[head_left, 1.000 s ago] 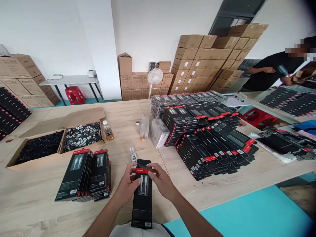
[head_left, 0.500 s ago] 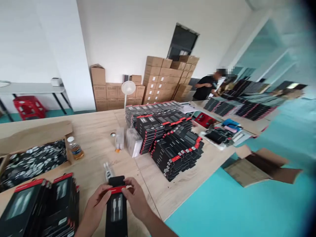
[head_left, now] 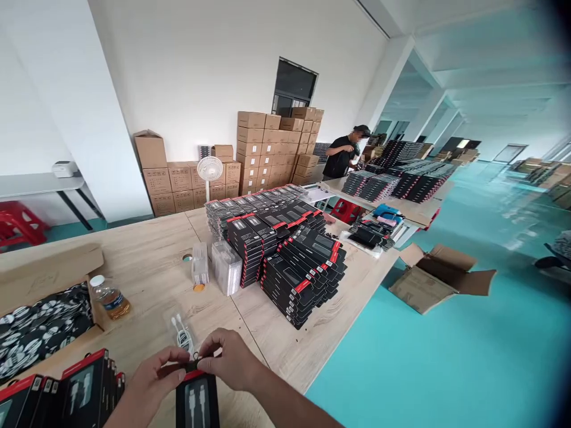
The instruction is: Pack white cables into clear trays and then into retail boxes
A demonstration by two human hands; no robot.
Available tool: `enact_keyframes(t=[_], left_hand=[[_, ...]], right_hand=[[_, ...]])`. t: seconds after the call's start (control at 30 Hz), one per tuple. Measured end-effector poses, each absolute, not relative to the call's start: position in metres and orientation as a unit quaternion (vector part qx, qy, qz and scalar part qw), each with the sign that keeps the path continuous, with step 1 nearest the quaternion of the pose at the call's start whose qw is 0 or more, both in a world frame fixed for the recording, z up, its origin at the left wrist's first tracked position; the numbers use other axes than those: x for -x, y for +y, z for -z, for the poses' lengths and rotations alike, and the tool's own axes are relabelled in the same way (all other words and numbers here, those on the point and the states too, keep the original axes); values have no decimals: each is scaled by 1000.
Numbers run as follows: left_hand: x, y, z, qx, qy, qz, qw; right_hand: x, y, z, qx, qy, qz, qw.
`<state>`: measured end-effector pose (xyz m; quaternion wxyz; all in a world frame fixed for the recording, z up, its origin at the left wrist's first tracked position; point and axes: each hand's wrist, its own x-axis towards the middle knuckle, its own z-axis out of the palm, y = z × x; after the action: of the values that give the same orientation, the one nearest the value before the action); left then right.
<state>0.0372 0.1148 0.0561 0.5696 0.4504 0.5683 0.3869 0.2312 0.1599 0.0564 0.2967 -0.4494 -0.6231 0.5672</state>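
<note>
A black box with a red band (head_left: 197,401) lies at the bottom centre, two white cable plugs showing through its window. My left hand (head_left: 154,380) pinches the left side of its top flap. On the flap's right side, my right hand (head_left: 229,359) has thumb and fingers pressed together. A small dark loop sticks up between the hands. Just beyond them, a coiled white cable in a clear tray (head_left: 182,333) rests on the wooden table (head_left: 147,297). Similar packed boxes (head_left: 84,386) stand in rows at the lower left.
Stacked black boxes (head_left: 303,267) and clear plastic trays (head_left: 226,267) occupy the table's middle. A bottle (head_left: 110,297) stands beside a carton of dark round-printed pieces (head_left: 44,321). An open carton (head_left: 423,285) sits on the floor at right; a person (head_left: 341,154) stands farther back.
The view has swung right, shifting the scene leftward. The box's top flap, upright before, is now folded down between my fingers, and my right hand has come over its top.
</note>
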Motion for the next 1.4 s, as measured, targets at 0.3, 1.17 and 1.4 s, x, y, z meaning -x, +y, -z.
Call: enact_keyframes(t=[0.3,1.17,1.4], left_hand=[[-51,123,-87,-402,584,-409,574],[94,13,-87,-497,814,-297,-48],[91,14,-68,-523,791,-301,-104]], right_hand=[[-231,193,-69,405,-602,-656,209],[-59,170,-21,346,-660,-653,134],[-194,173,14,486,-528,-678,159]])
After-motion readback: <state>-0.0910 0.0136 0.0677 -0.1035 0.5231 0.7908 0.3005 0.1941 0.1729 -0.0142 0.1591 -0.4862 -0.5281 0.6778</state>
